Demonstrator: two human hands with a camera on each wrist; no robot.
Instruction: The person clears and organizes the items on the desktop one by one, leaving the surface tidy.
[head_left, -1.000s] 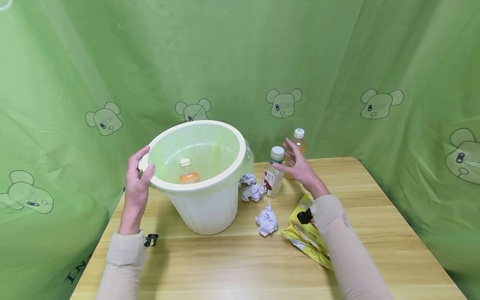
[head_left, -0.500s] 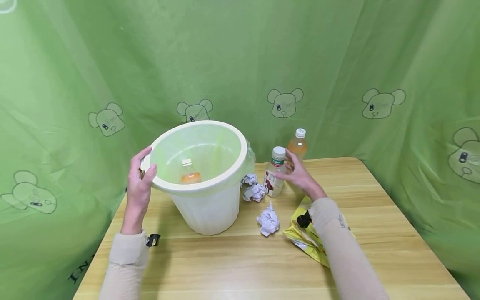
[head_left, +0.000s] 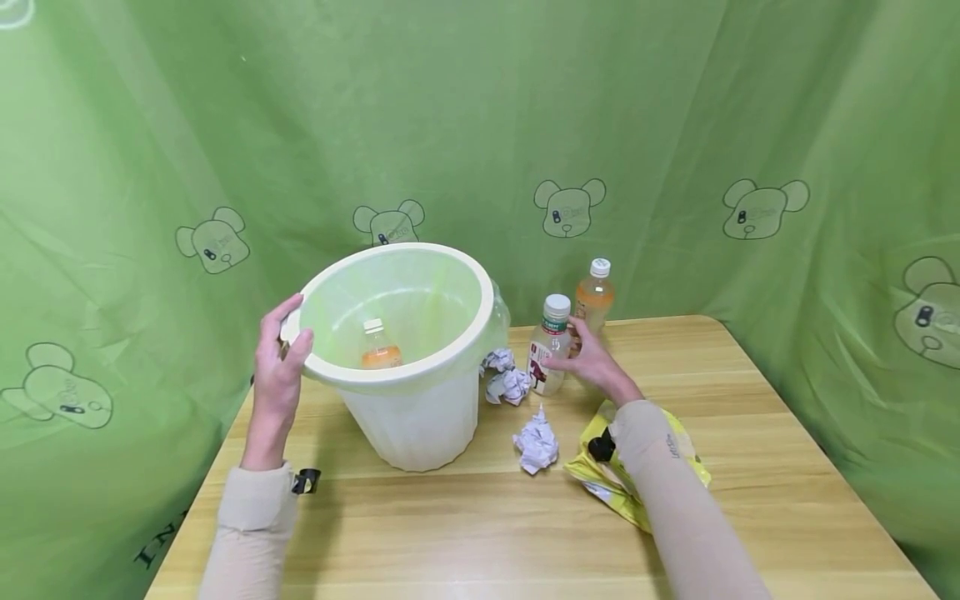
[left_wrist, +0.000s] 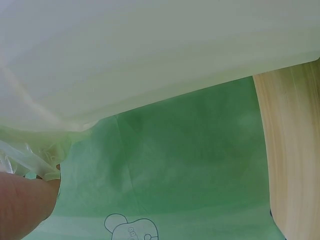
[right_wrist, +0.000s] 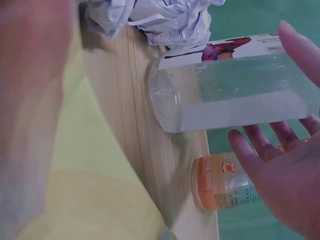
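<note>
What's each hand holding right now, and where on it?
Left hand grips the white plastic bin by its rim. Right hand is open around the clear green-capped bottle, not yet gripping.

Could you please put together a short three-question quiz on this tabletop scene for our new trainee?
1. True or false: the left hand grips the rim of the bin.
2. What lies inside the bin: A) crumpled paper B) a bottle C) a yellow bag?
3. Which bottle is the right hand closing on?

Key
1. True.
2. B, the small orange bottle.
3. The clear bottle, not the orange bottle behind.
</note>
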